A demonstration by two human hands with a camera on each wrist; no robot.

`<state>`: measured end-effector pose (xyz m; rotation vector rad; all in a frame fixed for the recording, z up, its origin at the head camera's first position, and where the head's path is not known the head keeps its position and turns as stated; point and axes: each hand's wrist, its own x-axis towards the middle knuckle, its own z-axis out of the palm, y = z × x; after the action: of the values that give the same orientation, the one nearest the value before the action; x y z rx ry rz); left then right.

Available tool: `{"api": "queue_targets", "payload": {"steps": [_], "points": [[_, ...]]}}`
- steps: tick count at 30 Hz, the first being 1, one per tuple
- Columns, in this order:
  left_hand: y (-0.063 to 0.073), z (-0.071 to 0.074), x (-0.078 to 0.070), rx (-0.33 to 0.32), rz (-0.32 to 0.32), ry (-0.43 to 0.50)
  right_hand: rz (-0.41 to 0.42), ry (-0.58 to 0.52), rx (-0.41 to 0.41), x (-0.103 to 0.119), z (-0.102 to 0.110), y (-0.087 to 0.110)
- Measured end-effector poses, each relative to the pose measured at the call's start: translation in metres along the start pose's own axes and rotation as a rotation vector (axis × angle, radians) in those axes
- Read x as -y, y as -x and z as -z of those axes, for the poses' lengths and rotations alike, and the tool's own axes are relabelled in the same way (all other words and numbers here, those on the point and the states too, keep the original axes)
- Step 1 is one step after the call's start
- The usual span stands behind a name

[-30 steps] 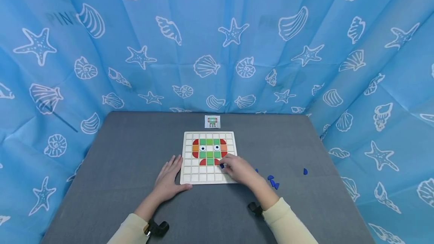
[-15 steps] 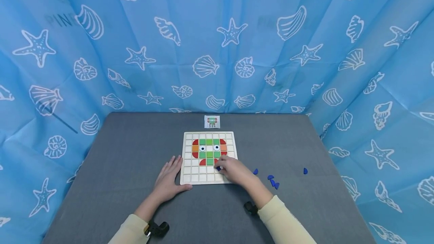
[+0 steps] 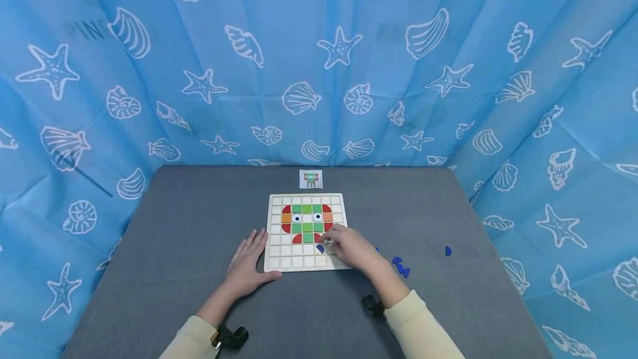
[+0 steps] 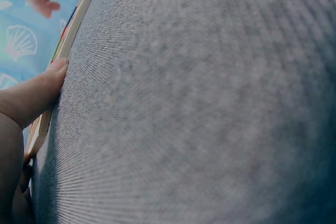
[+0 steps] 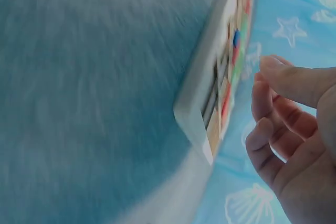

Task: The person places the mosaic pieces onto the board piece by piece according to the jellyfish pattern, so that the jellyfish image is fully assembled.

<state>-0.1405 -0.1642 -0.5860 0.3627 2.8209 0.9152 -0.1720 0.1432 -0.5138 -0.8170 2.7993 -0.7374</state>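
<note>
A white gridded board (image 3: 279, 250) lies on the table, with red, green and orange tiles and two eye tiles forming a figure. One dark blue rounded tile (image 3: 320, 249) sits below the figure's lower right red tile. My right hand (image 3: 351, 248) hovers over the board's right side, fingers loosely bent; the right wrist view shows nothing in its fingers (image 5: 262, 95). Fingers spread, my left hand (image 3: 246, 266) rests at the board's left edge. Its thumb (image 4: 39, 90) touches the near edge in the left wrist view.
Several blue tiles (image 3: 397, 260) lie on the grey table (image 3: 199, 209) right of the board, partly behind the right forearm. Another blue tile (image 3: 448, 250) lies farther right. A small picture card (image 3: 311, 179) lies beyond the board. Blue shell-patterned curtain (image 3: 299, 60) surrounds the table.
My right hand has moved left over the board, let go of the blue tile there, and drawn back slightly right. The left hand stays in place.
</note>
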Motion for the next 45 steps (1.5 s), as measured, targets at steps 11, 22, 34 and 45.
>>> {"api": "queue_targets", "payload": {"steps": [11,22,34,45], "points": [[0.002,0.002,-0.002,-0.009,-0.006,-0.015,-0.225,0.062,-0.127,-0.02,0.019,0.033],[0.002,0.001,-0.001,-0.01,0.005,-0.014,-0.385,0.135,-0.058,-0.046,0.023,0.06],[0.002,0.002,-0.002,0.024,0.005,0.009,-0.356,0.139,-0.065,-0.052,0.021,0.058],[0.0,0.001,-0.001,0.02,0.005,0.005,-0.416,0.079,-0.146,-0.061,0.022,0.055]]}}
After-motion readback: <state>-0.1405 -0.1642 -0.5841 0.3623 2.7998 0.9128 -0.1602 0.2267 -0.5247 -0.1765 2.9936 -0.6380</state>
